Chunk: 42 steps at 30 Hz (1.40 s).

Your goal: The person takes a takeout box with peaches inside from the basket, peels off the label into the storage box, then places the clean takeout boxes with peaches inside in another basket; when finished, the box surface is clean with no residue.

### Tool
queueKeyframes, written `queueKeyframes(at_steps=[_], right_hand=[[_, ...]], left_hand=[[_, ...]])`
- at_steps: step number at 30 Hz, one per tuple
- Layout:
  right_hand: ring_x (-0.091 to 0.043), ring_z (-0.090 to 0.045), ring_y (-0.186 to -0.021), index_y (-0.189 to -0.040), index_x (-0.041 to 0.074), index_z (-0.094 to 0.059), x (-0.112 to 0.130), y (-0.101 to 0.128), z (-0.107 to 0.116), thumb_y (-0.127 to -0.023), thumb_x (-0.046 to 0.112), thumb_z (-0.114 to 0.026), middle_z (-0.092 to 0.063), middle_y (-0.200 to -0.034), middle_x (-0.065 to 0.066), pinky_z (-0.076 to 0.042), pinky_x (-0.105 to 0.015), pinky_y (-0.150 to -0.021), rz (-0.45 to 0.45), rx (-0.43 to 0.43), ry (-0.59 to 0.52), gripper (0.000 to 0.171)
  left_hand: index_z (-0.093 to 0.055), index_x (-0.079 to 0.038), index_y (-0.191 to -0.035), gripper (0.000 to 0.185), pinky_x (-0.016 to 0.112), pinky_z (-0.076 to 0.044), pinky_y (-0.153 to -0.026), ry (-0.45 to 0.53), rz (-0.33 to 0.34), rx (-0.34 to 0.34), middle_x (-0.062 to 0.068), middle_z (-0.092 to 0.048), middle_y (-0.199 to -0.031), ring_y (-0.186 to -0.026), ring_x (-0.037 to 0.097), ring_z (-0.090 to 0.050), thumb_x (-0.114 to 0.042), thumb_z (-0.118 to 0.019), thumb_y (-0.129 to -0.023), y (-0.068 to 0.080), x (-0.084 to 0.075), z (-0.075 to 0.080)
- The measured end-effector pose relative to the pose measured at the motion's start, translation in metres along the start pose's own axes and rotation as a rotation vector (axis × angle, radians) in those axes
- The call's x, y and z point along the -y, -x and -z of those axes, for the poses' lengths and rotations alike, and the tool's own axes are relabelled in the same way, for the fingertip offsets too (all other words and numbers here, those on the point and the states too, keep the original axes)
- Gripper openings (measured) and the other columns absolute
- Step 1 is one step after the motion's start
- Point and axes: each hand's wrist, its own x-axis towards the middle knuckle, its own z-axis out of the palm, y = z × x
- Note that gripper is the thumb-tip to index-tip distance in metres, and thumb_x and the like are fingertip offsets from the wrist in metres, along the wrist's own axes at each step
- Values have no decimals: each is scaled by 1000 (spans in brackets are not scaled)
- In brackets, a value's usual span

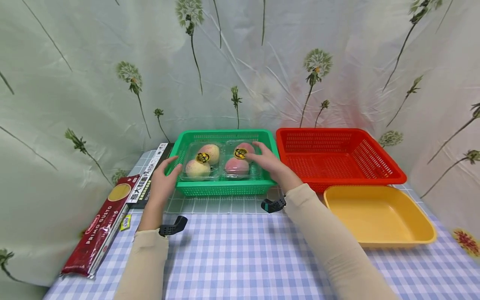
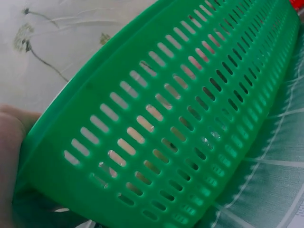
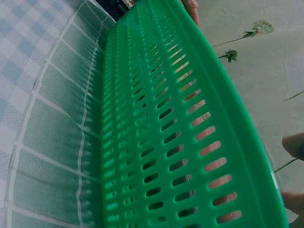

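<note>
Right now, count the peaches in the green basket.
4, all in the clear packs inside the green basket: two left, two right. None seem hidden.

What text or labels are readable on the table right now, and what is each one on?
"PRIMO GUSTO": white letters on the long dark red pasta packet at the table's left edge.
Black and white flat box beside the green plastic basket: large Chinese characters and some Latin letters, too blurred to read.
Round yellow and black stickers on the clear plastic peach tray: unreadable.
Small yellow tag: too small.
</note>
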Motion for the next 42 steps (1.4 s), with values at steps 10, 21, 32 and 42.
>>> queueKeyframes(at_steps=[10,21,32,42], right_hand=[[-31,-40,-139,-155,14,-35,-2,-11,-11,-98,26,-60,-37,-158,-11,-39,-50,-114,-83,-83,17,63],[-30,-41,-132,-149,22,-47,-1,-8,-9,-99,26,-61,-30,-162,-10,-43,-46,-99,-13,-125,-51,52],[-20,-46,-76,-151,30,-43,2,-8,-14,-98,27,-62,-23,-163,-6,-42,-31,-65,0,-80,-66,56],[-34,-31,-148,-155,34,-36,4,-8,-13,-102,31,-56,-29,-165,3,-42,-65,-106,-70,-14,-158,56]], left_hand=[[-44,-14,-151,49,26,-38,-95,173,-55,99,13,-37,-159,-134,28,-42,-24,-53,-104,-5,12,3],[-45,-14,-150,47,37,-35,-107,189,-60,97,10,-36,-161,-143,27,-36,-21,-52,-104,-4,12,1],[-50,-13,-146,43,27,-37,-98,208,-32,57,9,-40,-158,-136,26,-42,-21,-52,-104,-3,11,0],[-49,-13,-147,44,31,-36,-103,212,-19,57,10,-37,-160,-141,26,-38,-21,-50,-105,-4,10,-1]])
